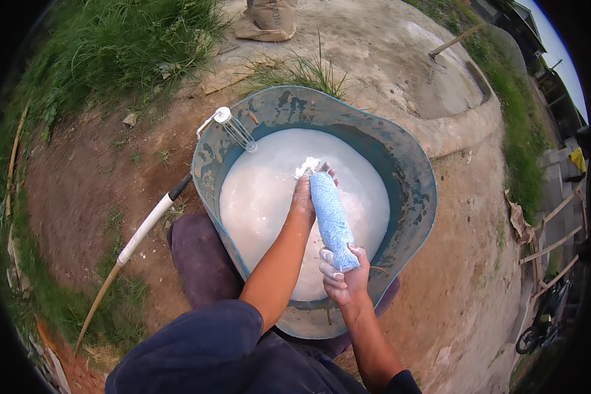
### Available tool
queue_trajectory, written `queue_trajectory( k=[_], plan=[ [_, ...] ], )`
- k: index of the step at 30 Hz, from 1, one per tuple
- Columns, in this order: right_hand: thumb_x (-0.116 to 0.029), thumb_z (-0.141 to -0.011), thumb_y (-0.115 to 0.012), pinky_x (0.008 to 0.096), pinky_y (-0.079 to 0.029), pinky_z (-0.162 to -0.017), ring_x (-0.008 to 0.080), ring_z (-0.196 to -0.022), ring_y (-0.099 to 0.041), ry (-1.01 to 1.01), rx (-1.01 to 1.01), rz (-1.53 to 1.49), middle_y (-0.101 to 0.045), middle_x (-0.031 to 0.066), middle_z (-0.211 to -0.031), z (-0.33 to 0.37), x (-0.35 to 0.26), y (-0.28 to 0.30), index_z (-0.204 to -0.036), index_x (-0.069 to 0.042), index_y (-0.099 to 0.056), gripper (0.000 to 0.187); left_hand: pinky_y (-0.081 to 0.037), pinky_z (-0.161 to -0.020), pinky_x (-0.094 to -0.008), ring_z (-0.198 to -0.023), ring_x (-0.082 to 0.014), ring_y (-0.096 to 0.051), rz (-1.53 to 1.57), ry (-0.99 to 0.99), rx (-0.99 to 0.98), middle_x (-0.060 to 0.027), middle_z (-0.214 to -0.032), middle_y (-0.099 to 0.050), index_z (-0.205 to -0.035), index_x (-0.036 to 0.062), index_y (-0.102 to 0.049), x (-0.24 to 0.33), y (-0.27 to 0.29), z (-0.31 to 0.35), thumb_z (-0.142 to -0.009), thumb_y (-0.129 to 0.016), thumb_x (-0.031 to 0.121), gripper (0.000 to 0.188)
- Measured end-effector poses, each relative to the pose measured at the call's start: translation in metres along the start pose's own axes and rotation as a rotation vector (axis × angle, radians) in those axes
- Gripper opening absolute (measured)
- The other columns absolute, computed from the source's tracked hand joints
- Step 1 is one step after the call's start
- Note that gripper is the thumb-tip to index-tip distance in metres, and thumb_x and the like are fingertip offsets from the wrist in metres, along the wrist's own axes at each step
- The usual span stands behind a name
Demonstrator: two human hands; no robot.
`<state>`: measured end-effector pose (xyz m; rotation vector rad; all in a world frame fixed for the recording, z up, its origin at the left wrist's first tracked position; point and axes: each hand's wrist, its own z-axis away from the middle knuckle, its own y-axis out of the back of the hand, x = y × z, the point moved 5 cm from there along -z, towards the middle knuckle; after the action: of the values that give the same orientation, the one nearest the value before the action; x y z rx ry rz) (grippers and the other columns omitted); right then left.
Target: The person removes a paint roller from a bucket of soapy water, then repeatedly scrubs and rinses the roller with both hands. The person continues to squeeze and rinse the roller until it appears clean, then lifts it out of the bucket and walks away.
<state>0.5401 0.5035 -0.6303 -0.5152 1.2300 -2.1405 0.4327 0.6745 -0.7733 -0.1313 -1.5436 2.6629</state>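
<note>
A fluffy light-blue paint roller cover (330, 213) slants across the front of me, above a wide blue-green tub (412, 172). My right hand (347, 279), smeared with white, grips its near end, and the cover looks pinched in there. Around the far end is my left hand (302, 196), with some fingertips showing past the cover; the rest of its grip is hidden. A white lump (306, 167) sits by the left fingers. Milky white liquid (262, 177) fills the lower part of the tub.
A white roller frame (235, 128) with a wire cage hangs at the tub's left rim, and a long pole (144, 226) leans beside it. Behind stand a brown sack (267, 20) and grass tufts. A low concrete basin (453, 98) lies at the far right.
</note>
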Motion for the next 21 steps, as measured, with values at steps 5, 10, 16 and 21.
queue_trajectory(
  k=[5,10,16,21],
  plan=[
    [-0.031,-0.092,-0.063,0.0215,-0.027,-0.03,0.014,-0.044,-0.045,0.184,0.271,0.376,-0.058,0.0124,-0.083,-0.002,0.006,0.013,-0.111,-0.004,-0.052,0.034,-0.06,-0.074,-0.0371,-0.086,-0.0238,-0.069,-0.243,-0.05,-0.08,-0.01,-0.102,-0.069,-0.13,0.0118,-0.054,0.003,-0.015,0.014,-0.1,-0.064,0.049,0.049],
    [-0.037,-0.101,-0.059,0.027,-0.029,-0.033,0.0109,-0.041,-0.044,0.361,0.428,1.029,-0.053,0.0013,-0.068,-0.069,-0.109,-0.009,-0.103,-0.006,-0.056,0.031,-0.056,-0.085,-0.0403,-0.096,-0.0248,-0.065,-0.428,-0.035,-0.093,-0.0086,-0.105,-0.064,-0.135,0.0127,-0.05,-0.052,-0.035,0.041,-0.101,-0.063,0.045,0.048],
    [-0.036,-0.107,-0.047,0.0328,-0.051,-0.042,0.0239,-0.055,-0.062,0.512,0.541,1.842,-0.066,0.0161,-0.081,-0.077,-0.113,-0.026,-0.111,0.003,-0.059,0.041,-0.057,-0.077,-0.039,-0.092,-0.0192,-0.063,-0.636,-0.17,-0.128,-0.0075,-0.105,-0.06,-0.134,0.0097,-0.047,-0.044,-0.046,0.058,-0.098,-0.069,0.023,0.044],
    [-0.035,-0.102,-0.058,0.0336,-0.058,-0.055,0.0211,-0.082,-0.067,0.605,0.333,1.607,-0.065,0.0215,-0.101,-0.06,-0.069,-0.008,-0.12,0.005,-0.051,0.044,-0.058,-0.067,-0.0401,-0.079,-0.0243,-0.067,-0.673,-0.013,0.082,-0.0114,-0.097,-0.065,-0.125,0.0038,-0.054,-0.029,-0.035,0.046,-0.101,-0.06,0.052,0.054]
  ],
)
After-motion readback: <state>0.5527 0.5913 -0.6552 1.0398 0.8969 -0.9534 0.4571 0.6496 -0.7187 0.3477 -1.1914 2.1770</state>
